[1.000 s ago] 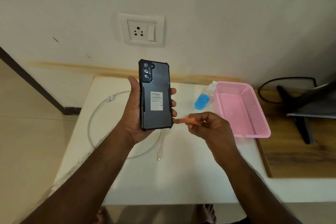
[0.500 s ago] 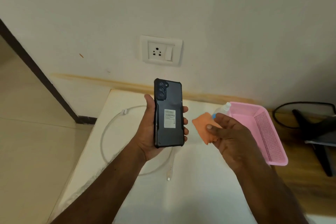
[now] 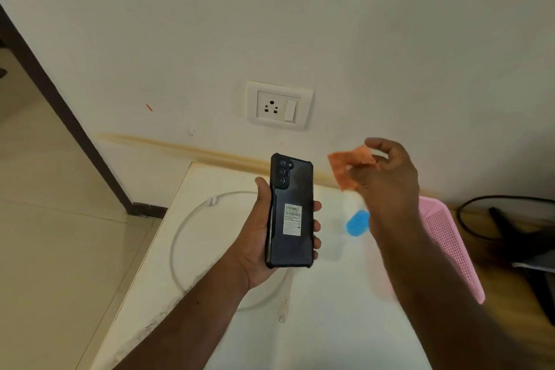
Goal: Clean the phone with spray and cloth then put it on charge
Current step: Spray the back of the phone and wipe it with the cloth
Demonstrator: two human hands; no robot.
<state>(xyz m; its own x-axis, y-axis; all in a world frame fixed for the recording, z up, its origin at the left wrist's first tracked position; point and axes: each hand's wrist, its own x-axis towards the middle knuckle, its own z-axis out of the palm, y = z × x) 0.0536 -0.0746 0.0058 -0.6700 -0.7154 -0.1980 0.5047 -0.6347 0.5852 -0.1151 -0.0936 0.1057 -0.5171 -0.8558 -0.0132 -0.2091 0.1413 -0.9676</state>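
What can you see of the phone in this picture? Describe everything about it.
The phone is dark, in a black case with reinforced corners. Its back faces the camera, showing three lenses stacked at the upper left and a white barcode sticker. It stands upright above the white table, gripped by the left hand.

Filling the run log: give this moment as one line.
left hand: holds phone back-up | right hand: pinches orange cloth | spray bottle, cable: on table
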